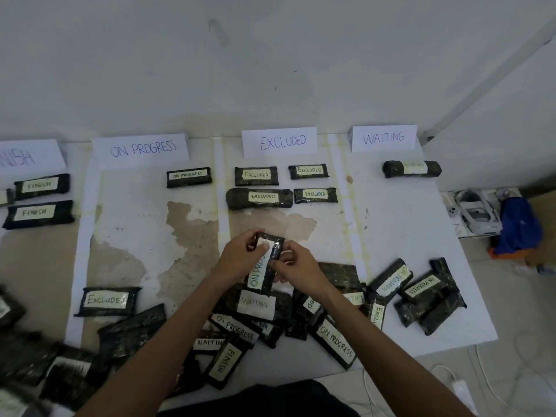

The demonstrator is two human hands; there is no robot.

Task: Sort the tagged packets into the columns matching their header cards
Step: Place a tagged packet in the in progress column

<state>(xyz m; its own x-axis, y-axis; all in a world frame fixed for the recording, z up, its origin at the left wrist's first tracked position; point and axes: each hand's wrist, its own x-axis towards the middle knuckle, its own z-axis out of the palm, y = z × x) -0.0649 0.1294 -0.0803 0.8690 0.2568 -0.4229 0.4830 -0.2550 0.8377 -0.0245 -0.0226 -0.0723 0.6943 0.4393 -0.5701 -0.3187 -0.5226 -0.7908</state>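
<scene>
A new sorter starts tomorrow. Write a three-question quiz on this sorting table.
1. How many packets are lined up just below the EXCLUDED card?
2. True or false: the held packet, gripped by the left hand and right hand, is tagged WAITING.
3. Which card has only one packet lined up below it? A) FINISH card B) EXCLUDED card C) WAITING card
Key: 1. four; 2. false, it reads ON PROGRESS; 3. C

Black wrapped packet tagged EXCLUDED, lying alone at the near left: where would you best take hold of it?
From above at mid-length, across the narrow width of the flat black wrapped EXCLUDED packet: thumb on the near long edge, fingers on the far. It lies flat, both long edges apparently free.
</scene>
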